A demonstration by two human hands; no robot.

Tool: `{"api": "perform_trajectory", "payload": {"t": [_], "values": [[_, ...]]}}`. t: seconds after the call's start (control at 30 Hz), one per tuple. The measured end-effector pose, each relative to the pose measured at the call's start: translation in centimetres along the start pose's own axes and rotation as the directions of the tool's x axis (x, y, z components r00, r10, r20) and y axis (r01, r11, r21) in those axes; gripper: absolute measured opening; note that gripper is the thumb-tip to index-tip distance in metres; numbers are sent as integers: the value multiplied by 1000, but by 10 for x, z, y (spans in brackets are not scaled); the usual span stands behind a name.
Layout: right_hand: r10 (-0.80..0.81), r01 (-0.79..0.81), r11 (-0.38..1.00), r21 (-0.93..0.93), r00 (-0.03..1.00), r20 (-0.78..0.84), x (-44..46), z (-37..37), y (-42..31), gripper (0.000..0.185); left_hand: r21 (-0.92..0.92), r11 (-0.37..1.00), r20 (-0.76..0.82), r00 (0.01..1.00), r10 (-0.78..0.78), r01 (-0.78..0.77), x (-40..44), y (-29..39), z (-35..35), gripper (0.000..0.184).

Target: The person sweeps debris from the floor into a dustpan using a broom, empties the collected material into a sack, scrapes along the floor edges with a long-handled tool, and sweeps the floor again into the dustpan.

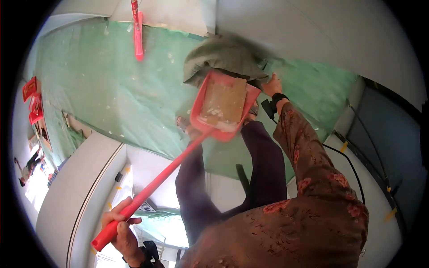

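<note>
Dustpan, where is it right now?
In the head view, the red dustpan is just above the centre, its front edge at the olive sack, left of your right hand. Your left hand grips its handle at lower left.

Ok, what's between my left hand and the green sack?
In the head view, the pink dustpan: its handle runs from your left hand to the tray, which carries cardboard and pale debris and overlaps the sack.

- Red pole: cut off by the top edge
- Sack: partly hidden behind the dustpan
- Right foot: partly covered by the dustpan
- White bits: too small to identify
- Distant person: small and blurred
</note>
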State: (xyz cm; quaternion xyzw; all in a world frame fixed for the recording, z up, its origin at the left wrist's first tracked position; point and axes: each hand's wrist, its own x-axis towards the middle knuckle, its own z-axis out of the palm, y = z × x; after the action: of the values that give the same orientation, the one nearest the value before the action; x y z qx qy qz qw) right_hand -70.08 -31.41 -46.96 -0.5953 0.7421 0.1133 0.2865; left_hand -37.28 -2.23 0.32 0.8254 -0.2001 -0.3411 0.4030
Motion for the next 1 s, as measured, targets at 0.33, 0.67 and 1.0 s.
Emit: {"api": "perform_trajectory", "payload": {"t": [0.33, 0.67, 1.0], "values": [[-293, 300, 954, 27, 946, -135, 20, 27, 61, 21, 119, 993, -59, 998, -18, 25, 2, 21, -5, 40], [-283, 307, 948, 88, 935, -215, 12, 4, 53, 23, 265, 962, 20, 998, 64, -67, -6, 65, -12, 28], [-235, 273, 920, 281, 958, -164, -14, -23, 34, 22, 221, 972, 66, 995, 68, -81, 15, 77, 5, 26]]}}
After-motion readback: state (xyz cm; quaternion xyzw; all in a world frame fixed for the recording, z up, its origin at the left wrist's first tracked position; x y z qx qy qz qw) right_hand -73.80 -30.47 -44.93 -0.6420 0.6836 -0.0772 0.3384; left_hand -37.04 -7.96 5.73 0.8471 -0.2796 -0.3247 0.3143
